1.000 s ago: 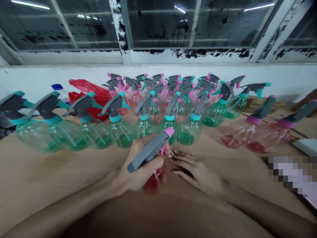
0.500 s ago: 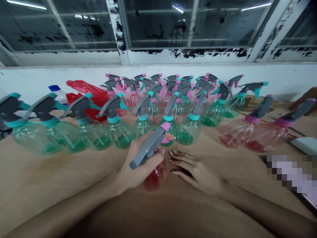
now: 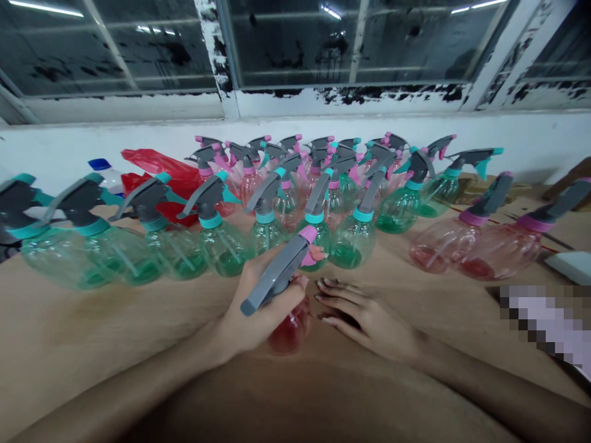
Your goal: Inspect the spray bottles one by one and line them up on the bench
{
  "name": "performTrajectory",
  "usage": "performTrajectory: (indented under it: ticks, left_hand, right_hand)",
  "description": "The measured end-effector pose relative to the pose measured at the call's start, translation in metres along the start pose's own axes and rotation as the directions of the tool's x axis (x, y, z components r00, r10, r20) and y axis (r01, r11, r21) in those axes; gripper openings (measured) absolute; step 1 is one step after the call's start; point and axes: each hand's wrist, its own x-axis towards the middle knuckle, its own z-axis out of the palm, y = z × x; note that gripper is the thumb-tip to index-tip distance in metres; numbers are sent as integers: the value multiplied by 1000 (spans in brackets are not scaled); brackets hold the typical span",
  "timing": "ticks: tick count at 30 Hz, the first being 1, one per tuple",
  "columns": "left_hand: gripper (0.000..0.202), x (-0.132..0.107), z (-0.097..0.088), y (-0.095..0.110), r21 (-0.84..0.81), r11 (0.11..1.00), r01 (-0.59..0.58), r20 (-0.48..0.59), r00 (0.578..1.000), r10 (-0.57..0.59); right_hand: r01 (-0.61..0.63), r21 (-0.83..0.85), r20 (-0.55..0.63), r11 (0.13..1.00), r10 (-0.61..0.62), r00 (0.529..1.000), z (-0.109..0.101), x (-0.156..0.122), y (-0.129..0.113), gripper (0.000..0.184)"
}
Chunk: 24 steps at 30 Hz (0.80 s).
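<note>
One pink spray bottle [image 3: 289, 332] is sitting toward the table's [image 3: 157, 323] near edge; left hand [image 3: 247, 326] is gripping its neck, right hand [image 3: 369, 315] is lying beside, fingers loosely spread. Off-axis trigger [image 3: 306, 261] pull could be tipping it.

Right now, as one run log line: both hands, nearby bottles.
left hand: gripping pink spray bottle | right hand: palm down on tabletop | beyond: row of green spray bottles | right side: two pink-collared bottles

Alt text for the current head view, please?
A person's left hand grips a grey-topped pink spray bottle; the right hand rests beside it on the table. A row of green spray bottles stands beyond, with more pink and green bottles behind.
</note>
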Motion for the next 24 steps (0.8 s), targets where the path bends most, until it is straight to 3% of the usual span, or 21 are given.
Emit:
performTrajectory:
  ticks: [5,13,24]
  left_hand:
    - [9,0,1,-1,-24,1000,-14,11,1000,15]
    - [8,-2,2,-10,65,998,15,-2,1000,-15]
    - [7,-2,2,-4,50,999,-11,-9,1000,11]
  right_hand:
    - [11,0,-30,1000,-11,999,1,0,0,36]
    - [22,11,-33,1000,-22,999,2,-1,2,37]
    - [17,8,-28,1000,-17,999,0,0,1,37]
